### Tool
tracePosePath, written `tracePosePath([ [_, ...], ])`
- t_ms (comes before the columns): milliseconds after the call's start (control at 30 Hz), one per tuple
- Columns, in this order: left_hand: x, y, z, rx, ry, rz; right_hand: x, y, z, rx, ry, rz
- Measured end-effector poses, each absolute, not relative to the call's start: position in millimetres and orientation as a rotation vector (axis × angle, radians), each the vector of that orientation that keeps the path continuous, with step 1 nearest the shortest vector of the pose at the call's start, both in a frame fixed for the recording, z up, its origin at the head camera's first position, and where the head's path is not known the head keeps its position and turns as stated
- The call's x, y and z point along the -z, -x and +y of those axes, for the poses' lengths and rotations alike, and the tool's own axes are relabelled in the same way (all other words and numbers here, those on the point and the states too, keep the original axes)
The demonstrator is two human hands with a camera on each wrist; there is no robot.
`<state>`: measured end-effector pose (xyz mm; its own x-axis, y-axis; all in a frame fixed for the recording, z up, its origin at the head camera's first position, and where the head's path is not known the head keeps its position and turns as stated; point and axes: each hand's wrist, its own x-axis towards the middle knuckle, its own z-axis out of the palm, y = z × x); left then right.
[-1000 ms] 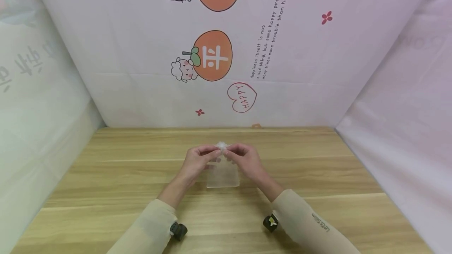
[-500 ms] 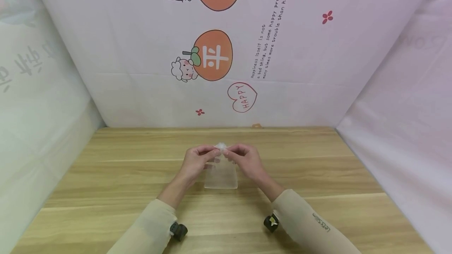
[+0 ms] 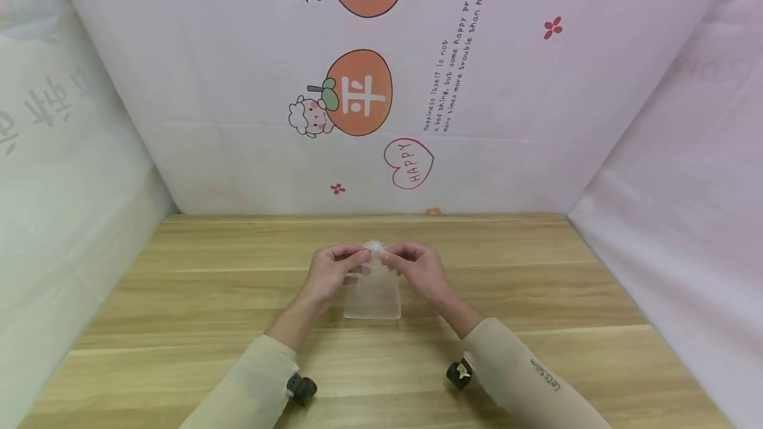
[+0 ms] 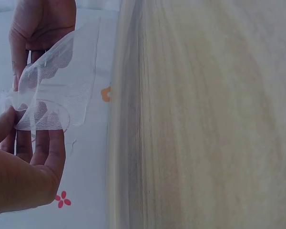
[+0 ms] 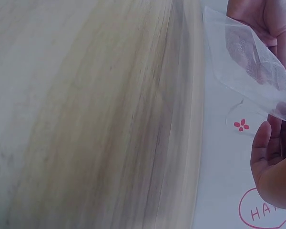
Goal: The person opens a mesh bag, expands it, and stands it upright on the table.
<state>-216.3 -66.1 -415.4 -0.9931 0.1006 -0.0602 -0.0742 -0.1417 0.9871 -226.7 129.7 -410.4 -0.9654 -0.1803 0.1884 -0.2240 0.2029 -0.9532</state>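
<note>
A sheer white mesh drawstring pouch [image 3: 374, 300] hangs above the table, its neck gathered into a small ruffle at the top. My left hand [image 3: 330, 273] pinches the left side of the gathered neck between thumb and forefinger. On the opposite side, my right hand [image 3: 422, 273] pinches at the neck, where a thin cord shows by the fingertips. In the left wrist view the see-through pouch [image 4: 62, 86] spreads out from the pinched neck, with fingers visible behind the mesh. The right wrist view shows the pouch [image 5: 248, 57] looking flat, with no contents visible.
A wood-grain table [image 3: 238, 323] lies beneath both hands. Behind it stands a white printed cloth backdrop [image 3: 250, 164], with white cloth sides at left and right. A small black device [image 3: 302, 390] sits on the left sleeve, another black device [image 3: 459, 373] on the right.
The lower part of the pouch has swung slightly left. My right fingers have shifted a little to the right along the neck, while the left hand stays almost in place.
</note>
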Motion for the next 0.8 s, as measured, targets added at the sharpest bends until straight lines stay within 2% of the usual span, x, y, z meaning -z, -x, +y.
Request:
tracePosePath([
  [800,415.6,218.6,-67.0,-2.312,0.007,1.978,409.1,228.8,140.1,-1.921,-0.349,-2.434],
])
